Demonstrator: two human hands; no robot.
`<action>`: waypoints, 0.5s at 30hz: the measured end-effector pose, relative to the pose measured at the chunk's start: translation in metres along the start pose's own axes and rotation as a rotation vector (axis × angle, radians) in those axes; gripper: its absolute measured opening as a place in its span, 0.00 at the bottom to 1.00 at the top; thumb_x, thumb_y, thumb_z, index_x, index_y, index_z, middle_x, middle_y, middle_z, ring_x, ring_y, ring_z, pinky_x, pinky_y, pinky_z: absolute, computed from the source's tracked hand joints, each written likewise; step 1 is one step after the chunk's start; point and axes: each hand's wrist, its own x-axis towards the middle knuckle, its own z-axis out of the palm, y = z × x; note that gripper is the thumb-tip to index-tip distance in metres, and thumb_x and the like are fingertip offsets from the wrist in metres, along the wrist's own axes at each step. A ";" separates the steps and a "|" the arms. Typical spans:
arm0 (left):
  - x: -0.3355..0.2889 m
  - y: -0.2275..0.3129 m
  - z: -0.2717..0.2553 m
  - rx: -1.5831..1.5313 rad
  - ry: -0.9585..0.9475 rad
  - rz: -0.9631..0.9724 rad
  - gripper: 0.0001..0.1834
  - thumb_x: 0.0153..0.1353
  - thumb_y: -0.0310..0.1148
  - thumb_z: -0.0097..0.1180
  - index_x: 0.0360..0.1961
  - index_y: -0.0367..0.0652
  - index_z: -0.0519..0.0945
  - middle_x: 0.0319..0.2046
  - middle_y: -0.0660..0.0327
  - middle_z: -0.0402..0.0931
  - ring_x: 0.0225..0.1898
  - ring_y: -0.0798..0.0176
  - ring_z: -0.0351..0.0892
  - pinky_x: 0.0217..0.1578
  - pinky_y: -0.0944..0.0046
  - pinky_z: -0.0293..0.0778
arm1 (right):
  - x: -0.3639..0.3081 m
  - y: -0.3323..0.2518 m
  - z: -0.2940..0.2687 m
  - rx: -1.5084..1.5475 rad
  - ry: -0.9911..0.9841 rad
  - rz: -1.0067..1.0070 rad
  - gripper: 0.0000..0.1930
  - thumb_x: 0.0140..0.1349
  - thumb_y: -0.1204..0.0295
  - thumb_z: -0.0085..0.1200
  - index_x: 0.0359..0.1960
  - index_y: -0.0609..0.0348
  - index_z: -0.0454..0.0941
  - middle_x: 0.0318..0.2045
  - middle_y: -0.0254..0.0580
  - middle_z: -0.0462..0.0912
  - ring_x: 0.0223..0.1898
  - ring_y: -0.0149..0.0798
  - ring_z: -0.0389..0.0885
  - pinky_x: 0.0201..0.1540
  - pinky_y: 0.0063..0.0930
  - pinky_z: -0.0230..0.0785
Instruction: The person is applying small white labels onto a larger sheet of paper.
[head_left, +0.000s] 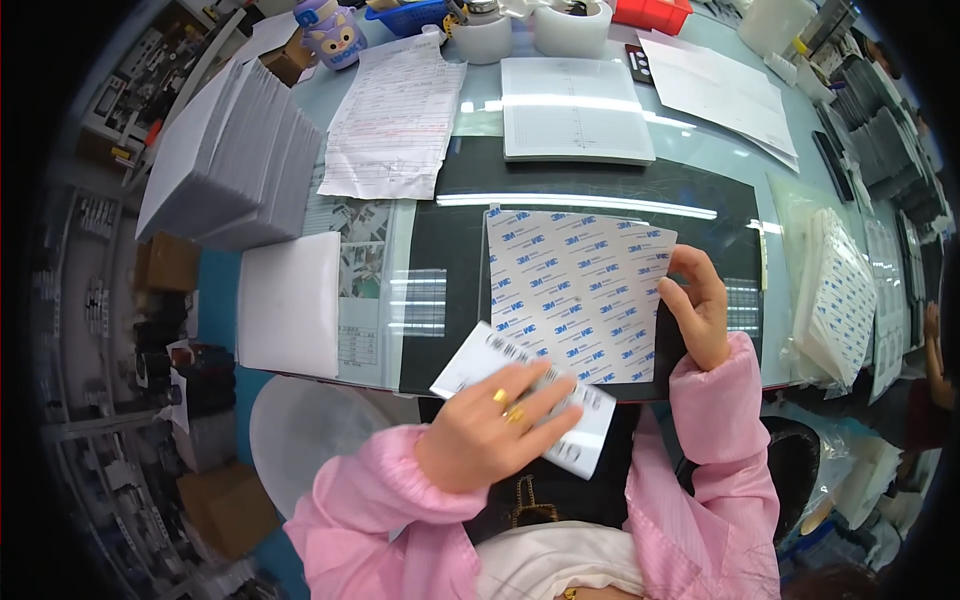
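A white sheet with a repeating blue print (575, 270), like adhesive backing paper, lies on the black mat (450, 260) in front of me. My right hand (695, 310) pinches its right edge between thumb and fingers. My left hand (500, 425) holds a white rectangular card with black printing (480, 350), tilted, at the near edge of the table. The fingers lie across the card's face and the thumb is hidden. The card overlaps the sheet's lower left corner in view; I cannot tell whether they touch.
Tall stacks of white sheets (230, 160) stand at the left, beside a lower white pile (290, 305). Beyond the mat lie a crumpled printed paper (393, 120) and a clear-edged stack (575, 105). At the right is a plastic bag of blue-printed sheets (835, 290). Behind stands a purple bottle (330, 38).
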 end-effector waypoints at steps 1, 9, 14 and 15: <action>0.008 -0.002 0.011 0.011 -0.005 -0.023 0.17 0.46 0.30 0.63 0.41 0.50 0.85 0.41 0.64 0.82 0.42 0.59 0.82 0.38 0.65 0.81 | 0.000 -0.001 -0.001 -0.008 0.001 -0.002 0.16 0.63 0.81 0.53 0.53 0.65 0.74 0.43 0.41 0.80 0.48 0.31 0.79 0.43 0.23 0.79; -0.019 -0.005 0.026 -0.018 -0.128 -0.033 0.16 0.49 0.30 0.63 0.42 0.50 0.84 0.42 0.64 0.82 0.42 0.62 0.82 0.38 0.66 0.80 | -0.003 -0.006 -0.004 0.052 -0.035 0.078 0.17 0.65 0.82 0.50 0.56 0.65 0.72 0.48 0.39 0.78 0.52 0.31 0.75 0.56 0.26 0.69; -0.032 -0.004 0.005 -0.071 -0.211 -0.026 0.15 0.50 0.30 0.62 0.42 0.50 0.85 0.41 0.64 0.82 0.40 0.62 0.83 0.37 0.66 0.80 | -0.001 -0.005 -0.003 0.049 -0.042 0.066 0.17 0.65 0.82 0.50 0.56 0.65 0.72 0.47 0.40 0.78 0.52 0.31 0.75 0.55 0.26 0.70; -0.032 -0.006 0.002 -0.071 -0.226 -0.005 0.15 0.50 0.30 0.62 0.42 0.50 0.85 0.41 0.64 0.83 0.41 0.62 0.83 0.36 0.66 0.80 | 0.000 -0.005 -0.003 0.046 -0.048 0.057 0.16 0.65 0.81 0.50 0.56 0.65 0.72 0.47 0.40 0.78 0.52 0.31 0.76 0.54 0.26 0.70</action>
